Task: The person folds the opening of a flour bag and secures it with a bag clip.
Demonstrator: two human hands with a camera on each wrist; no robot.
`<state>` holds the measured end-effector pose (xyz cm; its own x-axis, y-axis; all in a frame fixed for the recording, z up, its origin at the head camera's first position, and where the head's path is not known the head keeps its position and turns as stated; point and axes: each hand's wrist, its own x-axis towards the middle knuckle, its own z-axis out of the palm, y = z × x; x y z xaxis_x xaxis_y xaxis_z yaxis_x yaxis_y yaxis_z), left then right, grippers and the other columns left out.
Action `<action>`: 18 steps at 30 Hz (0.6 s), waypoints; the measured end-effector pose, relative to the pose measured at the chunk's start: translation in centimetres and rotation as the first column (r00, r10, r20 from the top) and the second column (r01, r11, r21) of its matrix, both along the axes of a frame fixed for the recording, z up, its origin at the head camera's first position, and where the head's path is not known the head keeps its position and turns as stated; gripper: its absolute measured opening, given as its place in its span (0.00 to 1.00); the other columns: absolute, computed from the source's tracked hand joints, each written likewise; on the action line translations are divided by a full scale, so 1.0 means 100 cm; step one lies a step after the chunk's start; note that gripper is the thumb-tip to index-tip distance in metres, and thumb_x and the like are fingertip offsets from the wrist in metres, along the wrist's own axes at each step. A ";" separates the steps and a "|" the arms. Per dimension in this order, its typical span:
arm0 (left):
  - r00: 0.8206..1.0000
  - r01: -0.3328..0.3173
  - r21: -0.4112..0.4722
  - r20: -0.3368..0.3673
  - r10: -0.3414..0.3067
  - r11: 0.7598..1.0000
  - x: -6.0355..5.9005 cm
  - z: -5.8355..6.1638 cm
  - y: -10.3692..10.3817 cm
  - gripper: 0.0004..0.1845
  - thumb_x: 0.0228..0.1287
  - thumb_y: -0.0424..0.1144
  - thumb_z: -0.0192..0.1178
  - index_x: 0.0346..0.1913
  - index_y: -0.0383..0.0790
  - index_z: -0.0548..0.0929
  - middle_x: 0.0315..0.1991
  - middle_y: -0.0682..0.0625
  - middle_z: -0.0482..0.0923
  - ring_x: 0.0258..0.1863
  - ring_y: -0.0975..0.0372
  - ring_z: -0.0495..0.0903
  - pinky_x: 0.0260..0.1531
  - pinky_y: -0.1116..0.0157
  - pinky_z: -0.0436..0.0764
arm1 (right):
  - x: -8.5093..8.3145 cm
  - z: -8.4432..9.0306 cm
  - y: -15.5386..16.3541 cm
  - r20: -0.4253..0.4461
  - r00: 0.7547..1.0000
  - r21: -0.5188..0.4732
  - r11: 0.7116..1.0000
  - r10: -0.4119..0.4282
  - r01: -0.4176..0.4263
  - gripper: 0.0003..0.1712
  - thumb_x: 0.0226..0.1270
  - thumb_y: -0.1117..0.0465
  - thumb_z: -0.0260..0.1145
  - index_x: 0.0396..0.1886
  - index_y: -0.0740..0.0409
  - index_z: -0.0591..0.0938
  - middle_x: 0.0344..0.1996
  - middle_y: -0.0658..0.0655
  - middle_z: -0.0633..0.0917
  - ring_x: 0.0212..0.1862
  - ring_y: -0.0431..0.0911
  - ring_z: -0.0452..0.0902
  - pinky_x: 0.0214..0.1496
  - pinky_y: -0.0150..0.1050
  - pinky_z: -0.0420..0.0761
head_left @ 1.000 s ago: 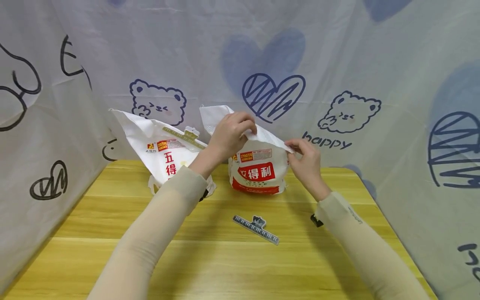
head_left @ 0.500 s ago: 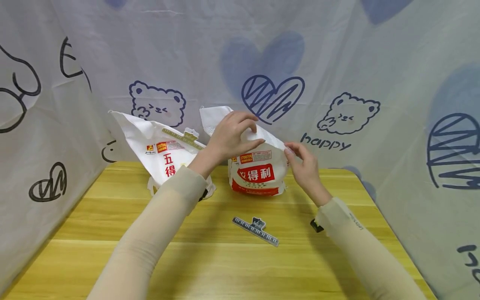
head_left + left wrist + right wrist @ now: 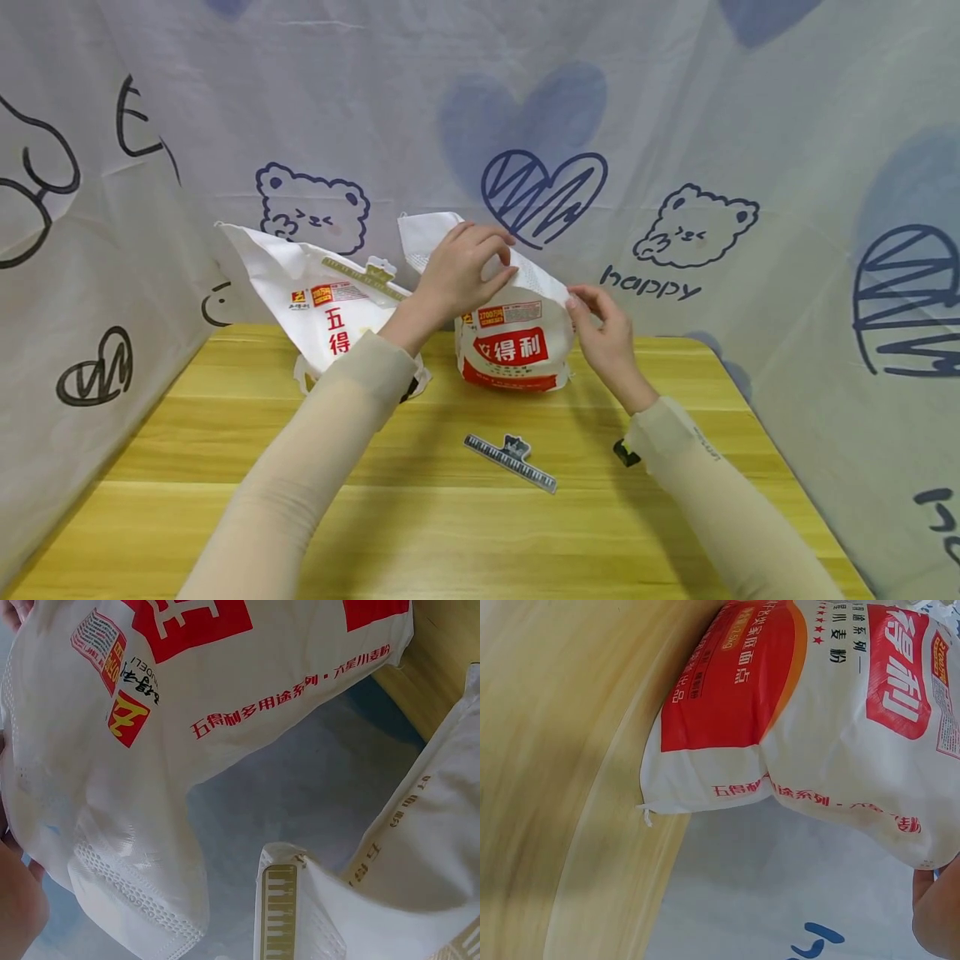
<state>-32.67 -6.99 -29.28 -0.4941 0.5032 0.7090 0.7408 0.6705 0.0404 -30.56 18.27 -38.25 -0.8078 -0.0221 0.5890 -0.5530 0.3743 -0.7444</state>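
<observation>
Currently, your right hand (image 3: 606, 337) pinches the top corner of the red-based flour bag (image 3: 517, 337), standing toward the tabletop's (image 3: 570, 542) back. Your left hand (image 3: 467, 271) curls at its folded rim; you can't tell whether it grips. Your left sleeve (image 3: 330, 442) covers part of the clipped bag (image 3: 318, 300); the right wrist view crops your fingers.
</observation>
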 end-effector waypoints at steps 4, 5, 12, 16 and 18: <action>1.000 -0.003 -0.001 0.007 0.003 1.000 0.000 -0.001 0.001 0.11 0.70 0.41 0.69 0.47 0.39 0.83 0.57 0.46 0.85 0.61 0.53 0.80 0.77 0.54 0.62 | 0.000 0.000 0.000 -0.008 1.000 0.017 1.000 -0.012 0.012 0.18 0.80 0.57 0.62 0.61 0.60 0.81 0.58 0.60 0.85 0.62 0.55 0.79 0.69 0.53 0.76; 1.000 -0.005 0.001 0.012 0.005 1.000 0.000 -0.001 0.001 0.12 0.70 0.41 0.69 0.49 0.39 0.83 0.57 0.46 0.85 0.61 0.53 0.80 0.77 0.54 0.62 | 0.000 0.000 0.000 -0.008 1.000 0.019 1.000 -0.015 0.016 0.18 0.80 0.57 0.63 0.61 0.60 0.81 0.58 0.59 0.85 0.62 0.54 0.79 0.69 0.53 0.76; 0.999 -0.037 -0.004 0.035 0.037 0.999 0.000 0.000 0.001 0.17 0.70 0.41 0.69 0.58 0.40 0.83 0.58 0.46 0.85 0.61 0.52 0.79 0.73 0.54 0.67 | -0.002 -0.002 -0.002 0.002 1.000 0.005 1.000 -0.017 0.017 0.18 0.78 0.61 0.63 0.63 0.60 0.81 0.60 0.60 0.85 0.62 0.54 0.79 0.69 0.52 0.76; 0.999 -0.046 0.005 0.021 0.046 0.999 -0.001 -0.001 0.000 0.15 0.70 0.40 0.69 0.55 0.41 0.84 0.56 0.47 0.85 0.60 0.53 0.80 0.69 0.55 0.71 | -0.003 -0.003 -0.004 0.015 1.000 -0.007 1.000 -0.023 0.023 0.17 0.78 0.62 0.64 0.63 0.60 0.81 0.61 0.59 0.84 0.63 0.53 0.79 0.69 0.51 0.77; 0.999 -0.045 0.017 0.014 0.044 0.999 -0.002 -0.001 0.000 0.13 0.70 0.39 0.69 0.54 0.41 0.85 0.54 0.48 0.86 0.58 0.53 0.81 0.66 0.56 0.73 | -0.003 -0.003 -0.004 0.017 0.999 -0.008 1.000 -0.029 0.029 0.17 0.78 0.63 0.63 0.63 0.60 0.82 0.61 0.59 0.84 0.63 0.53 0.79 0.68 0.51 0.78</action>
